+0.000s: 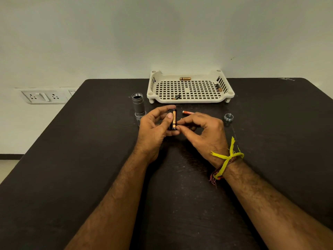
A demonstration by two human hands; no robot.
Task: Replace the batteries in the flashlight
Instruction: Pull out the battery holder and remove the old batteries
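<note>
My left hand [153,129] grips a black battery holder [170,120] upright at the table's middle, with a copper and black battery [174,120] seated in its side. The fingertips of my right hand [201,130] pinch the lower end of that battery. The silver flashlight body [138,105] stands upright, open end up, just left of my left hand. Its tail cap [228,117], spring up, lies to the right of my right hand. A red and white battery [187,112] lies on the table behind my right hand.
A cream perforated tray [189,101] sits at the back of the black table [72,159]; three copper and black batteries lie in it [185,78], [219,87], [177,97]. A wall socket plate [44,96] is on the left wall.
</note>
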